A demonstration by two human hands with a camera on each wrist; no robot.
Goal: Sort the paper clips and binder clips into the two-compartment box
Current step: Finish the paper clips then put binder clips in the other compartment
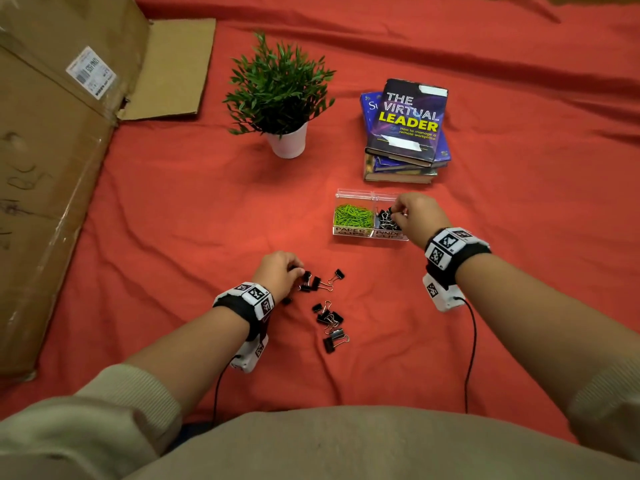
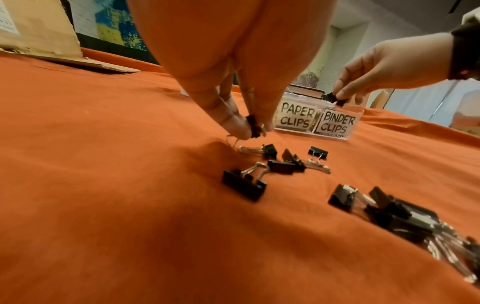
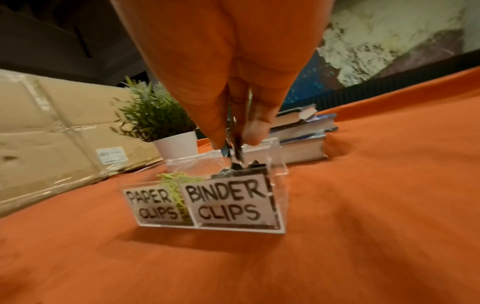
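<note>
A clear two-compartment box [image 1: 353, 232] stands on the red cloth, labelled PAPER CLIPS on the left and BINDER CLIPS [image 3: 228, 205] on the right. Green paper clips [image 1: 352, 215] fill the left compartment; black binder clips [image 1: 385, 218] lie in the right one. My right hand [image 1: 398, 213] pinches a black binder clip [image 3: 237, 153] just above the binder compartment. My left hand [image 1: 294, 271] pinches another binder clip [image 2: 253, 125] off the cloth. Several loose binder clips [image 1: 329, 318] lie scattered near it.
A potted plant [image 1: 280, 98] in a white pot and a stack of books [image 1: 405, 129] stand behind the box. A big flattened cardboard box [image 1: 52, 150] lies along the left. Cables run back from both wrist cameras.
</note>
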